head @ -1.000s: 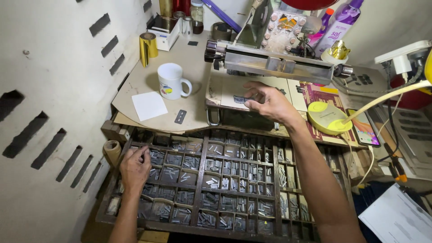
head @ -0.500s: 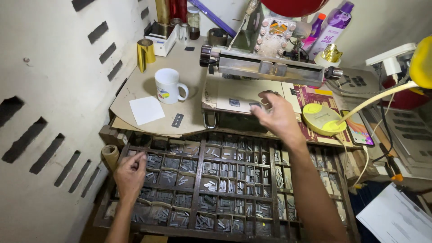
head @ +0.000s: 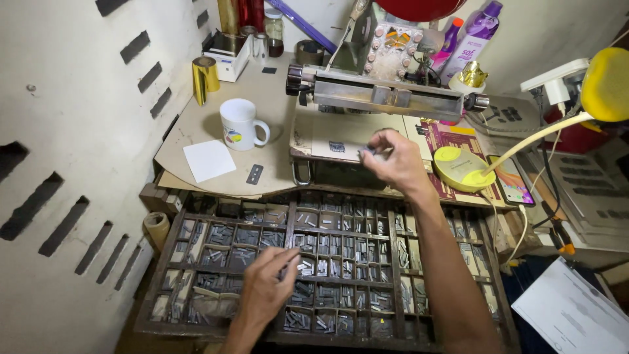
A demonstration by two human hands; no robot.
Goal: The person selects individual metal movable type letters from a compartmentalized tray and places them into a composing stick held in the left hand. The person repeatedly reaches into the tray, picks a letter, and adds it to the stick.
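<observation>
My right hand hovers over the flat bed of a small metal press and pinches a small metal type piece between thumb and fingers. A small block of set type lies on the bed to its left. My left hand reaches into the wooden type case, a drawer split into many small compartments of grey metal type; its fingertips are in a middle compartment. Whether it holds a piece is hidden.
A white mug, a white paper square, a gold foil roll and jars stand on the cardboard-covered desk. A yellow desk lamp, a phone, bottles and papers lie to the right. A slotted wall is at the left.
My left hand has moved right, from the case's left side to its middle compartments. My right hand has stayed over the press bed, now pinching a small piece. The camera has drifted slightly.
</observation>
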